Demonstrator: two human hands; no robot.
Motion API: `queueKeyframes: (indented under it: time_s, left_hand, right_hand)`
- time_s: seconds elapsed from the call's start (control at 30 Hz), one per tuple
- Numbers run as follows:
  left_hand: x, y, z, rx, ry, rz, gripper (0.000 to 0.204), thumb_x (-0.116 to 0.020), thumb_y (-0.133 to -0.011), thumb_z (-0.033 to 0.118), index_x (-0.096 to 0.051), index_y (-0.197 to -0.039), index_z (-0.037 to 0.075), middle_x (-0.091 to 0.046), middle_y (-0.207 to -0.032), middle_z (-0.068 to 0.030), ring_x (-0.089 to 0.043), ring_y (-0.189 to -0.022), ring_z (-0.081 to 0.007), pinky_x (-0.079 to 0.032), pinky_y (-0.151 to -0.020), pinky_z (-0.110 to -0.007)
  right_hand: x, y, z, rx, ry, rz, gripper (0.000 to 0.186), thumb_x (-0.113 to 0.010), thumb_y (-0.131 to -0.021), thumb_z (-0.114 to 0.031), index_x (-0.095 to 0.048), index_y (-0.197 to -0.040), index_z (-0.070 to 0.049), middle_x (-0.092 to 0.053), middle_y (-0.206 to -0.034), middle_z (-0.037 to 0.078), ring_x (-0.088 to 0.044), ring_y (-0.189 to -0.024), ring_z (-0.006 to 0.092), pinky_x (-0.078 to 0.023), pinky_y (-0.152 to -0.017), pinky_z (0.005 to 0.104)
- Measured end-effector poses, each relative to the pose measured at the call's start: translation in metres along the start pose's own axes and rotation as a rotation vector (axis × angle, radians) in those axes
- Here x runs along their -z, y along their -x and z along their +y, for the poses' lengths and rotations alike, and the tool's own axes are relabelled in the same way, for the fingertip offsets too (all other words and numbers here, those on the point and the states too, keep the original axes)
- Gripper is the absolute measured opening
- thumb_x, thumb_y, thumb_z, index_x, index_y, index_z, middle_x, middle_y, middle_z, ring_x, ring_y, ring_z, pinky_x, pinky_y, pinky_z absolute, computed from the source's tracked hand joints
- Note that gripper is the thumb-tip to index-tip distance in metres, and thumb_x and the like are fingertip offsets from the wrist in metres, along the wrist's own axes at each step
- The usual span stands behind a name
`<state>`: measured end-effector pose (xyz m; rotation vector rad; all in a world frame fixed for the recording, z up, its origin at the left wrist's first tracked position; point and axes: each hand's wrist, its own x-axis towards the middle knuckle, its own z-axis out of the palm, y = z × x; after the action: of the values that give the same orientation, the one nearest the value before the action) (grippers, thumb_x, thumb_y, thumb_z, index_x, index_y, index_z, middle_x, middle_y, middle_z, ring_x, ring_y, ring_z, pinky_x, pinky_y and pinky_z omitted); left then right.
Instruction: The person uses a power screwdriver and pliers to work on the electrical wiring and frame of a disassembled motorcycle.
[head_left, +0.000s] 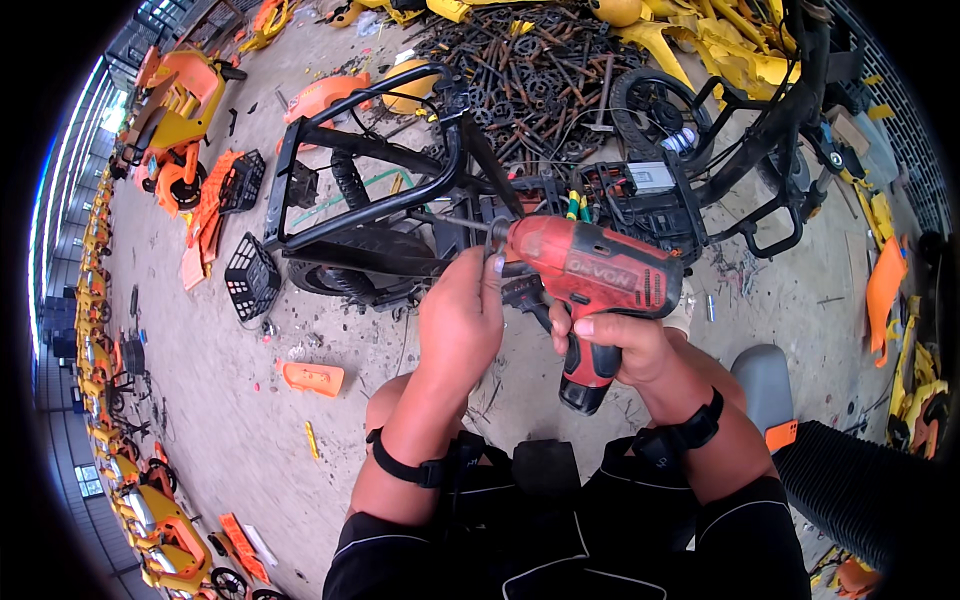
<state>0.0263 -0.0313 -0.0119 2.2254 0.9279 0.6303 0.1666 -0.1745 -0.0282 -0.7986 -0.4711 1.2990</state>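
My right hand (635, 345) is wrapped round the grip of a red and black cordless driver (600, 265), held level above my knees and pointing left. Fingers of my left hand (460, 320) close on the driver's nose, where a long thin bit (445, 219) sticks out. Just beyond lies a stripped black scooter frame (375, 208), with a rear wheel (365, 250) partly under it. Exposed wiring and a dark component box (650, 215) sit in the frame's middle, behind the driver. The driver hides part of the frame, so I cannot tell whether the bit touches it.
Rusty metal parts (540, 80) are heaped beyond the frame, beside yellow panels (730, 55). Black baskets (252, 277) and an orange plastic piece (312, 378) lie on the floor at left. A grey seat (764, 385) and a black ribbed hose (840, 490) are at right.
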Motion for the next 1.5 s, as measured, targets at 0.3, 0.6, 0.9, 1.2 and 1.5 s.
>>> queueKeyframes:
  time_s: [0.3,0.6,0.9,1.2,1.5]
  left_hand:
    - [-0.004,0.000,-0.005,-0.051,0.049,-0.007,0.021,-0.055,-0.100,0.018,-0.063,-0.112,0.002,-0.067,-0.091,-0.0233,-0.065,-0.083,-0.0445,-0.051,-0.069,-0.048]
    - [0.000,-0.018,-0.024,0.181,0.121,0.041,0.023,-0.053,-0.104,0.021,-0.061,-0.105,0.000,-0.058,-0.071,-0.0094,-0.053,-0.066,-0.0215,-0.046,-0.061,-0.034]
    - [-0.008,-0.020,-0.013,0.129,0.385,-0.210,0.021,-0.052,-0.105,0.019,-0.057,-0.097,0.001,-0.054,-0.071,-0.0007,-0.050,-0.068,-0.0081,-0.044,-0.063,-0.027]
    - [-0.014,-0.043,-0.023,0.142,0.171,-0.220,0.024,-0.051,-0.103,0.023,-0.057,-0.097,0.000,-0.063,-0.073,-0.0188,-0.063,-0.069,-0.0366,-0.048,-0.064,-0.044]
    - [-0.015,-0.065,-0.041,0.221,0.103,-0.199,0.028,-0.050,-0.103,0.026,-0.056,-0.096,-0.001,-0.065,-0.079,-0.0232,-0.063,-0.077,-0.0451,-0.048,-0.068,-0.047]
  right_hand:
    - [-0.003,-0.003,0.001,0.005,0.050,0.014,0.049,-0.068,-0.080,-0.016,-0.055,-0.124,0.002,-0.063,-0.094,0.012,-0.063,-0.081,0.0225,-0.052,-0.074,0.0348]
    - [-0.002,-0.006,-0.002,0.036,0.075,-0.057,0.041,-0.068,-0.084,-0.010,-0.056,-0.122,0.000,-0.064,-0.093,0.010,-0.063,-0.082,0.0197,-0.051,-0.076,0.0346]
    - [0.002,-0.013,-0.008,0.023,0.076,0.009,0.049,-0.070,-0.080,-0.016,-0.055,-0.124,0.000,-0.064,-0.093,0.012,-0.064,-0.079,0.0213,-0.052,-0.072,0.0338]
    - [0.010,-0.022,-0.011,0.052,0.092,0.058,0.049,-0.068,-0.082,-0.012,-0.055,-0.127,0.000,-0.064,-0.093,0.012,-0.063,-0.079,0.0215,-0.052,-0.072,0.0347]
    - [0.021,-0.025,-0.021,-0.002,0.064,0.113,0.048,-0.068,-0.081,-0.011,-0.055,-0.126,0.000,-0.063,-0.091,0.013,-0.062,-0.080,0.0220,-0.052,-0.072,0.0357]
